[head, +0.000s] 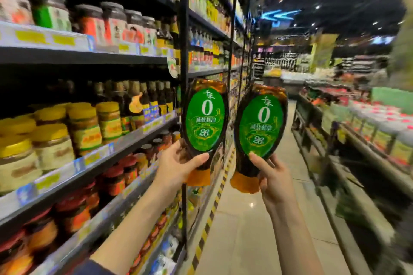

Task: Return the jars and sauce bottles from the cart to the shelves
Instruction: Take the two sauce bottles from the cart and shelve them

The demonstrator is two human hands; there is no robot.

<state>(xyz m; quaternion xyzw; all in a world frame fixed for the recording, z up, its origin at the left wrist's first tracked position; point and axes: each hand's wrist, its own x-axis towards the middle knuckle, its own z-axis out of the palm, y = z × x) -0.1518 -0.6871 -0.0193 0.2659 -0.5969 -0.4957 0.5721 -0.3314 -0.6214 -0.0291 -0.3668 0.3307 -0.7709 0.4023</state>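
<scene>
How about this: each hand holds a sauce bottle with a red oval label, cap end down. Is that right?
No. The head view shows green labels, not red. The left hand holds the left bottle and the right hand the right bottle, cap ends down.

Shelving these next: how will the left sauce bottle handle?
The left sauce bottle looks full and dark, so probably heavy for its size. Its glossy wrap may slip. Stood on its narrow orange cap, it might tip.
</scene>
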